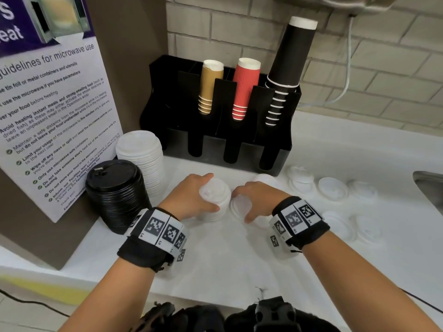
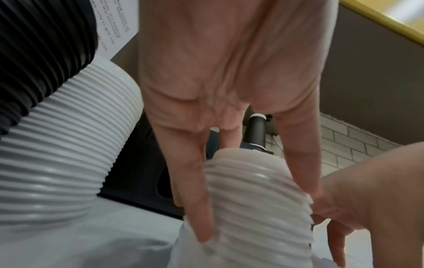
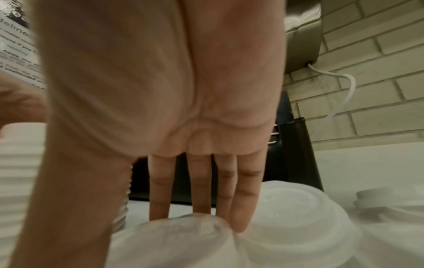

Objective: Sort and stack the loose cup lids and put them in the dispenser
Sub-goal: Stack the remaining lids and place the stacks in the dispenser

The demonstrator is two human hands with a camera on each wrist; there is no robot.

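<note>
While the left hand [image 1: 191,197] wraps thumb and fingers round a short stack of white lids [image 1: 215,200] standing on the white counter [image 1: 215,259], the right hand [image 1: 257,200] reaches down over a single white lid [image 1: 241,207] lying just beside that stack. From the left wrist the stack shows as a ribbed column of thin plastic rims, with the fingers [image 2: 195,199] running down one side and the thumb down the other. From the right wrist the fingers [image 3: 243,199] hang straight and close together, their tips at the domed top of the lid; the blur makes it hard to tell, but they seem to touch it rather than grip it.

To the left stand two taller stacks, touching each other: glossy black lids [image 1: 115,195] in front and white lids [image 1: 141,159] behind, beside a printed microwave notice [image 1: 55,116]. Behind the hands sits the black dispenser [image 1: 275,149], a box with slotted compartments holding upside-down paper cups: ribbed tan [image 1: 209,85], ribbed red [image 1: 244,87] and smooth black [image 1: 290,61]. More loose lids [image 1: 333,188], round and translucent white, lie scattered singly on the counter to the right, near the steel rim of a sink [image 1: 429,183]. The wall behind is pale brick.
</note>
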